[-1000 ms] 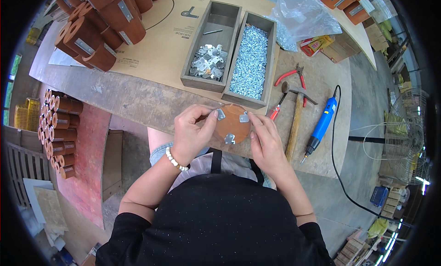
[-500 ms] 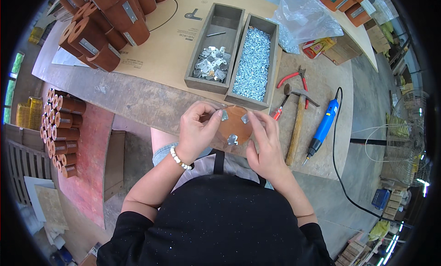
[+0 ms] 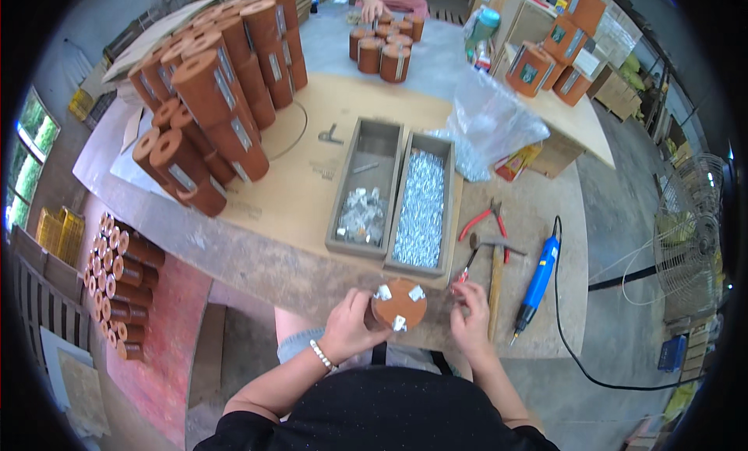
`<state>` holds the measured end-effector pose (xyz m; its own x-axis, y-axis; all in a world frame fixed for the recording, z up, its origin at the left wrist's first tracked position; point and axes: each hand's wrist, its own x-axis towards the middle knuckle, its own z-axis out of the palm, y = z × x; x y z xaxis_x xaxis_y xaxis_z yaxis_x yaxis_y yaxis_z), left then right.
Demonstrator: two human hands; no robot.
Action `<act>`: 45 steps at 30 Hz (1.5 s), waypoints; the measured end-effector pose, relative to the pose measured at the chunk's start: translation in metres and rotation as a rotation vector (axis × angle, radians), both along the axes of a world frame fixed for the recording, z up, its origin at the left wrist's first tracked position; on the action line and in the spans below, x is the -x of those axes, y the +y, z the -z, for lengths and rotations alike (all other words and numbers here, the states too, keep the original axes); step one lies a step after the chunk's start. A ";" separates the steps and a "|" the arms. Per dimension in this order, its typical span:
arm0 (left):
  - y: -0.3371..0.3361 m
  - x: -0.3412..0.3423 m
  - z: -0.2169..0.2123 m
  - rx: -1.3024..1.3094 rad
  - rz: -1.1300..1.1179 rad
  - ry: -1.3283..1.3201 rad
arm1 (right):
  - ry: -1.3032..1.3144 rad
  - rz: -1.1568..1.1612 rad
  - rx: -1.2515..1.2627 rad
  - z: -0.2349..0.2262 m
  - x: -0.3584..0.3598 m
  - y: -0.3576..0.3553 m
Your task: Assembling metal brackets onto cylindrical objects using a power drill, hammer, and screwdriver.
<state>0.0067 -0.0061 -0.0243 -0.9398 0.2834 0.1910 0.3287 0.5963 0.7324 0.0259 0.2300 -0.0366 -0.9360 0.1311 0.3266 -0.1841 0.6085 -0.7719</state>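
My left hand (image 3: 349,326) is closed around the side of a round reddish-brown cylinder (image 3: 400,307), whose end faces up. Three small metal clips (image 3: 399,323) sit spaced around the rim of that end. To the right of it, my right hand (image 3: 472,317) is off the cylinder, its fingers loosely bent and the thumb apart. Its fingertips are at the red handle of a screwdriver (image 3: 462,276); whether they touch it is unclear. Beyond the cylinder stand a grey box with loose metal clips (image 3: 360,217) and a box full of small screws (image 3: 421,209).
Right of the boxes lie red-handled pliers (image 3: 487,217), a hammer (image 3: 496,283) and a blue corded electric screwdriver (image 3: 538,283). Stacked brown cylinders (image 3: 226,100) rise at the left. A plastic bag (image 3: 499,116) lies behind the screws. Another person's hand (image 3: 374,8) is at the far side.
My right hand has left the cylinder and moved right to the screwdriver handle. My left hand still holds the cylinder. The view has tilted up, bringing the far side and another person into sight.
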 end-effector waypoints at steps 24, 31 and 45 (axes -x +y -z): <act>0.006 0.460 0.002 -0.046 -0.472 0.065 | 0.108 0.005 -0.131 0.060 0.000 0.017; 0.043 0.539 0.037 0.020 -0.581 0.161 | -0.674 0.339 0.732 0.067 -0.013 0.017; 0.044 0.524 -0.035 -0.468 0.287 0.010 | -0.002 0.077 -0.024 0.064 -0.009 0.011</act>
